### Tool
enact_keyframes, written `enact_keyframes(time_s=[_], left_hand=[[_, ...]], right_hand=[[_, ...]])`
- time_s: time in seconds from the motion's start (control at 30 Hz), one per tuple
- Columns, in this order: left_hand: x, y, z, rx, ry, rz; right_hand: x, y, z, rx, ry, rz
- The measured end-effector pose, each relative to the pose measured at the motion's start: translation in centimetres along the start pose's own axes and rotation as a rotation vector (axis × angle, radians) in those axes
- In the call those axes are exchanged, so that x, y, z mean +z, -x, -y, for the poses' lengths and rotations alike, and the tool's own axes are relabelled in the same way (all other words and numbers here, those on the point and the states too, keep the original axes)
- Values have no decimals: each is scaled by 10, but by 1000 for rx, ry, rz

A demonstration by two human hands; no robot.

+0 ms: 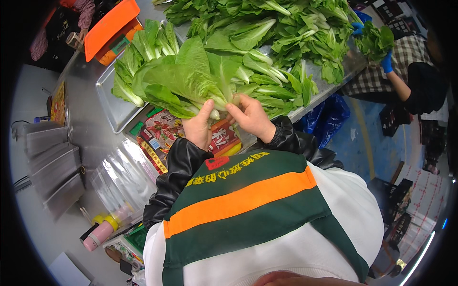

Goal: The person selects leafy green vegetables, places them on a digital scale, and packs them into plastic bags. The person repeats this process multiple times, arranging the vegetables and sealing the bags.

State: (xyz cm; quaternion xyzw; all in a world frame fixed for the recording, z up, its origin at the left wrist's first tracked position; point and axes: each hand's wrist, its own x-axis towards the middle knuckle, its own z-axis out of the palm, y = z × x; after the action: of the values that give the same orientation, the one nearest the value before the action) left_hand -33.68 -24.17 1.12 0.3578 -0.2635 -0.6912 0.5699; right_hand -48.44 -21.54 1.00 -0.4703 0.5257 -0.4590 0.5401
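Between my two hands is a bunch of leafy greens [179,77] with broad green leaves and pale stems. My left hand [198,127] grips the stem ends from the left, thumb on top. On the right, my right hand [250,116] pinches the stems with thumb and fingers. More leafy greens [264,71] lie loose on the metal table just beyond my right hand, and a large heap [304,25] covers the table farther off. Another bunch [125,85] rests over a metal tray [107,107] at the left. Beneath my hands lies printed packaging [161,132].
An orange container [111,26] stands at the back left, near another person's hand [83,35]. At the right, a co-worker's blue-gloved hands [386,62] hold greens. Clear plastic bags [121,175] and a pink bottle [100,234] are at the left. A blue plastic bag [327,116] hangs beside the table.
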Motion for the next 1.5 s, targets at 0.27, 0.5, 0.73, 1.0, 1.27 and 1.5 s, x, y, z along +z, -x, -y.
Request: enact_keyframes(time_s=[0.27,0.5,0.73,1.0,1.27,1.5], left_hand=[[-3,-5,5,5,96,15],[-4,-1,2,-26,91,94],[-1,-4,2,12,-37,93],[6,-3,3,-212,221,34],[-9,-5,-3,-369,190,238],[-5,1,-2,41,-273,144]], right_hand=[[8,5,-2,170,-567,-84],[5,1,-14,396,-1099,27],[-1,-1,-3,191,-780,18],[-3,-9,14,-781,532,-227],[-3,-4,13,-11,-354,-111],[-8,-4,14,-68,119,17]])
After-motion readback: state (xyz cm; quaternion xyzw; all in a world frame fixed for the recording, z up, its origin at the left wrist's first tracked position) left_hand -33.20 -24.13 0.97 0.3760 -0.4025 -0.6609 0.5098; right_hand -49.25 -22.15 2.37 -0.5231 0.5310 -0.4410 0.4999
